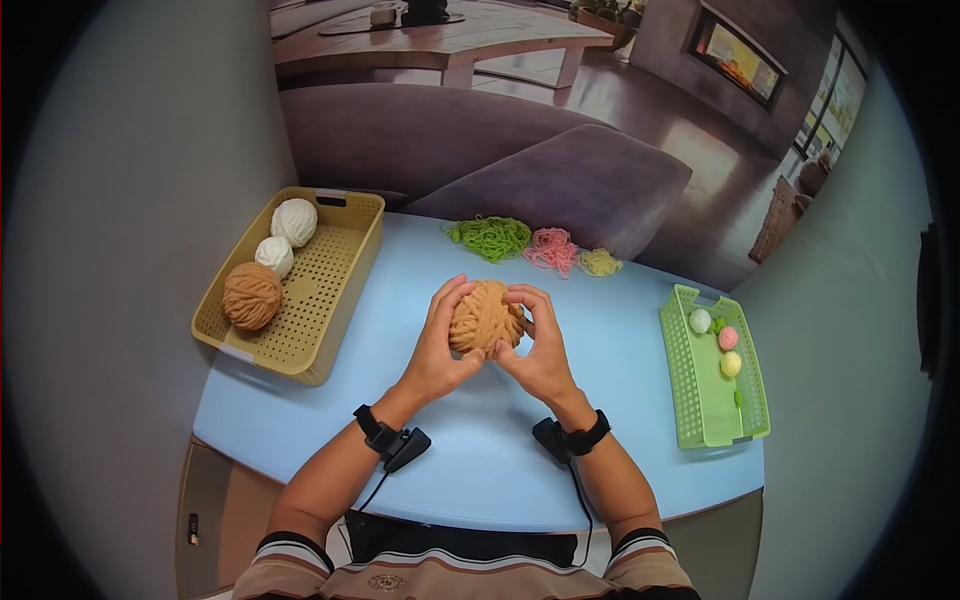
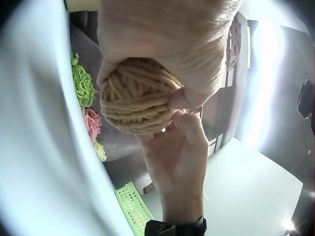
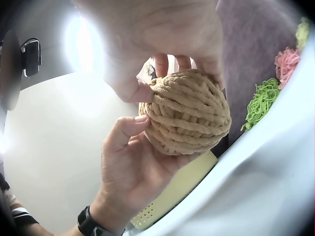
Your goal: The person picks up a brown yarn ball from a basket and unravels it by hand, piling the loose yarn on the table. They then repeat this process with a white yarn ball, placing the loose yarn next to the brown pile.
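A tan ball of thick yarn [image 1: 486, 318] is held between both hands over the middle of the blue table [image 1: 480, 440]. My left hand [image 1: 440, 345] grips its left side, fingers curved over the far part and thumb at the near side. On the opposite side my right hand [image 1: 540, 345] holds it the same way, the two thumbs close together. Chunky wound strands of the yarn ball [image 2: 140, 98] show in the left wrist view. From the right wrist, the yarn ball [image 3: 189, 113] appears with the left hand [image 3: 133, 157] cupped under it.
At the left stands a tan basket [image 1: 345, 300] with two white yarn balls and a brown yarn ball [image 1: 252, 296]. Loose green yarn [image 1: 490, 238], pink yarn [image 1: 551, 250] and pale yellow yarn [image 1: 600, 262] lie along the back. A green basket [image 1: 690, 400] with several small balls stands right.
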Demonstrator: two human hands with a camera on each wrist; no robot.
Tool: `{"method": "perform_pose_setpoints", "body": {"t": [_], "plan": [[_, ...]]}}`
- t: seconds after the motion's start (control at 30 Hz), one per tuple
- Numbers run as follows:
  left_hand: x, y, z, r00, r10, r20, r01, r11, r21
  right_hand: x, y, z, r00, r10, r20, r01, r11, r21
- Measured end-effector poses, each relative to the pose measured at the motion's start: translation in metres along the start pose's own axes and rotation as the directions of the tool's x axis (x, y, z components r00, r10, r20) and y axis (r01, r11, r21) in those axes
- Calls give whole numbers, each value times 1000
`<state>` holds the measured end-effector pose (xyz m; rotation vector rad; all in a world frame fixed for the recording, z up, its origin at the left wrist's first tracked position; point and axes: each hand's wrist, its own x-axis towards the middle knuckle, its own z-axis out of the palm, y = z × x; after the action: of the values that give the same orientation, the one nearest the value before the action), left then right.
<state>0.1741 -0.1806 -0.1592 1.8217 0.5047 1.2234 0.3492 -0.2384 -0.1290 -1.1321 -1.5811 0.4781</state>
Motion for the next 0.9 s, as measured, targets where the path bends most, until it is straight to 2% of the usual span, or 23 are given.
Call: {"method": "perform_pose_setpoints", "body": {"t": [0.37, 0.47, 0.57, 0.67, 0.73, 0.83, 0.9], "plan": [[2, 8, -3, 1000, -20, -7, 20, 998, 67, -1, 3, -1, 1000, -6, 19, 6, 1000, 23], [2, 7, -5, 999, -44, -14, 46, 992, 114, -2, 4, 0, 999, 12, 38, -16, 995, 101], [1, 6, -5, 996, -89, -30, 92, 986, 139, -2, 0, 1, 997, 35, 65, -40, 997, 69], [2, 4, -5, 991, -128, -45, 134, 979, 154, -4, 5, 5, 993, -72, 97, 80, 993, -86], [2, 2, -5, 988, -142, -54, 150, 971, 188, -4, 5, 6, 992, -43, 119, 52, 996, -75], [-1, -5, -3, 971, -224, -86, 233, 965, 119, -4, 4, 4, 988, 21, 154, -6, 996, -93], [-4, -16, -5, 964, -262, -46, 266, 948, 173, -5, 6, 3, 983, 63, 172, -41, 991, -131]]}}
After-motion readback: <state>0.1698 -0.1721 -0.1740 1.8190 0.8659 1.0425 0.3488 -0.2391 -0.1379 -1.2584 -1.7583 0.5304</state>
